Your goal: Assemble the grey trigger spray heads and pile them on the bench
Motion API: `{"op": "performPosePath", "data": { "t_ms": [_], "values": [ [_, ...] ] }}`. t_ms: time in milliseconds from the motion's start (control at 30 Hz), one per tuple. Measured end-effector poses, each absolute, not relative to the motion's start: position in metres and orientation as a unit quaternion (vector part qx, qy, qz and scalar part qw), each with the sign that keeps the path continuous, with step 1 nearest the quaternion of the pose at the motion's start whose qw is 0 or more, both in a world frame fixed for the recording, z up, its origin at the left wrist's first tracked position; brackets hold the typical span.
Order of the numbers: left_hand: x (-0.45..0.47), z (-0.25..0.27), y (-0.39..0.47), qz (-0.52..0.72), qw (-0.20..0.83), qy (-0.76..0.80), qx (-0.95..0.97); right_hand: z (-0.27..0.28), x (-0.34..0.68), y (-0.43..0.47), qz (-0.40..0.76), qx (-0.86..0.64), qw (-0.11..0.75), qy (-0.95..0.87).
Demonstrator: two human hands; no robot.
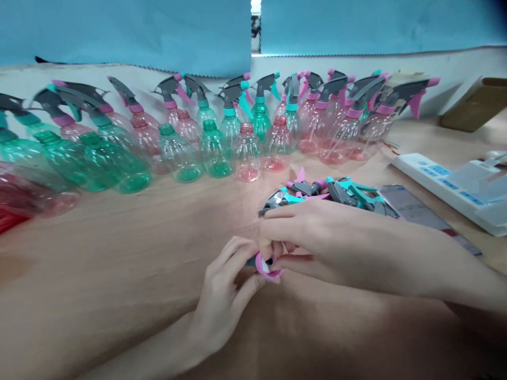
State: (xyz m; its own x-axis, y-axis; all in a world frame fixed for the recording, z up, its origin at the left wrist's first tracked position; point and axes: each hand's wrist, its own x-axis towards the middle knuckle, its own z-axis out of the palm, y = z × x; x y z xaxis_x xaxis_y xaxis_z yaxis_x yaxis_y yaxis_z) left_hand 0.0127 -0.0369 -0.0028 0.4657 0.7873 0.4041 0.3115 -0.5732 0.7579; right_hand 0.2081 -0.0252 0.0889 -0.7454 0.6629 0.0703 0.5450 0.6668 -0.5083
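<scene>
My left hand (225, 287) is closed around a spray head, a grey trigger sprayer top with a pink collar (261, 266), just above the wooden table. The collar's open end faces right and shows white inside. My right hand (304, 232) reaches in from the right, its fingers pinched together at that opening beside a small black spot. Whatever those fingertips hold is too small and covered to name. Just beyond my right hand lies a pile of loose spray heads (340, 190), grey with teal or pink parts, partly hidden by the hand.
Several green and pink clear bottles (216, 150) stand in rows along the back, many topped with spray heads (232, 97). A flat phone-like slab (420, 208) lies right of the pile. Farther right are a white power strip (439, 182) and a brown box (475, 105).
</scene>
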Motion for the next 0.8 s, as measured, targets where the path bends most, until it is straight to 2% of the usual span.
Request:
{"op": "performPosePath", "data": {
  "t_ms": [267, 633, 800],
  "values": [
    [0.016, 0.001, -0.036, 0.399, 0.316, 0.364, 0.78, 0.087, 0.202, -0.027, 0.231, -0.347, 0.141, -0.898],
    [0.013, -0.005, -0.033, 0.393, 0.354, 0.376, 0.761, 0.08, 0.198, -0.022, 0.295, -0.329, 0.235, -0.866],
    [0.011, -0.004, -0.033, 0.384, 0.331, 0.386, 0.771, 0.071, 0.19, -0.024, 0.338, -0.36, 0.255, -0.831]
  ]
}}
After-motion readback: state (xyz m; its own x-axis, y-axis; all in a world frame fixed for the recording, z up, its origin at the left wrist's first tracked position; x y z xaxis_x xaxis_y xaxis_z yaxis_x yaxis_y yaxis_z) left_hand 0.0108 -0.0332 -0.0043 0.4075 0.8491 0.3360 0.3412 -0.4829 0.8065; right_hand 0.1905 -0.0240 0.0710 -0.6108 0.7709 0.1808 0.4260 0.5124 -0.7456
